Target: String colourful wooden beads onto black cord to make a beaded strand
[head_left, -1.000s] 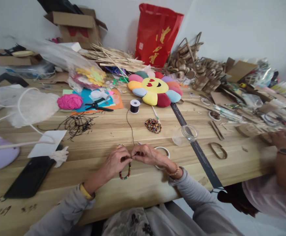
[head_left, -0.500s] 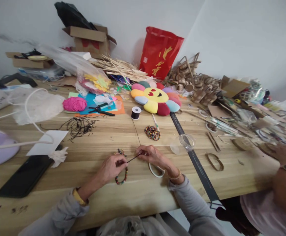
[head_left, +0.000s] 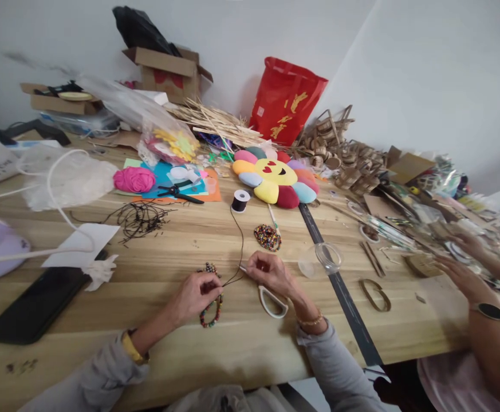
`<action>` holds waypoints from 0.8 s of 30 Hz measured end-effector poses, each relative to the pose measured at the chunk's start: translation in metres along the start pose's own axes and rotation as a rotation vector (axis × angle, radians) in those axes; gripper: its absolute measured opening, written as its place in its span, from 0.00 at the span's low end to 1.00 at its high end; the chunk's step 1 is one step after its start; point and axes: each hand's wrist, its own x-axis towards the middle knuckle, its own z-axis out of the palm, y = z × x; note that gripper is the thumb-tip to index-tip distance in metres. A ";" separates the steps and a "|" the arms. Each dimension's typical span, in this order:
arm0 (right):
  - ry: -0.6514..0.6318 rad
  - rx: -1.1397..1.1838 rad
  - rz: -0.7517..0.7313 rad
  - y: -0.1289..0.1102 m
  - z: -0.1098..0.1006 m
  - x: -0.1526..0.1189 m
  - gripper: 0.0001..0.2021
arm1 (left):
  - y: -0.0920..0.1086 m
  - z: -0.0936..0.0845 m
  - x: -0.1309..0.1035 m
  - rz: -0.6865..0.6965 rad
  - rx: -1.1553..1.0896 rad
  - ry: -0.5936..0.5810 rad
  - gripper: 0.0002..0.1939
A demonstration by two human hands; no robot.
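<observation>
My left hand [head_left: 199, 294] is closed, pinching black cord [head_left: 241, 234] between thumb and fingertips. A string of multicoloured beads [head_left: 210, 316] passes beneath that hand and shows on both sides of it. My right hand [head_left: 270, 272] is closed around a pair of scissors with a white handle loop [head_left: 274, 303] below the palm. A short metal tip pokes out at its fingertips, close to the cord. From the left hand the cord curves slackly up to a black spool [head_left: 240, 201] with white ends. Beyond my right hand lies a coiled heap of beads [head_left: 267, 237].
A flower cushion [head_left: 275, 176] sits behind the spool. Clear round containers [head_left: 327, 258] and a dark strip [head_left: 353, 317] lie to the right, near a co-worker's hands [head_left: 464, 274]. Leftward are cut black cords [head_left: 140, 220], pliers [head_left: 180, 191] and a phone [head_left: 39, 306].
The cord has gone from taut between my hands to slack, leaving my right fingers. The scissor tip now shows at the right hand. The co-worker's hands have reached further over the table.
</observation>
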 end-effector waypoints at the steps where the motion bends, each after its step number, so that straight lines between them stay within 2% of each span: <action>1: -0.088 0.032 0.023 -0.001 0.000 -0.002 0.12 | -0.001 0.000 0.000 0.004 0.006 0.006 0.08; 3: -0.265 0.086 0.069 -0.005 0.004 -0.005 0.15 | -0.002 0.002 0.000 0.017 0.016 0.022 0.09; 5: -0.333 0.145 0.124 -0.007 0.013 -0.006 0.17 | -0.004 0.003 0.000 0.026 0.022 0.046 0.09; 8: -0.227 0.243 0.151 -0.008 0.030 -0.007 0.19 | -0.003 0.004 -0.001 0.024 0.018 0.063 0.08; 13: -0.054 0.354 0.172 -0.002 0.053 -0.006 0.20 | 0.002 0.005 -0.003 0.030 0.002 0.021 0.08; 20: 0.074 0.507 0.167 -0.001 0.062 -0.008 0.18 | 0.006 0.008 -0.002 0.019 -0.029 0.000 0.08; 24: 0.121 0.516 0.103 -0.005 0.063 -0.010 0.17 | 0.001 0.013 -0.001 0.064 0.030 -0.021 0.08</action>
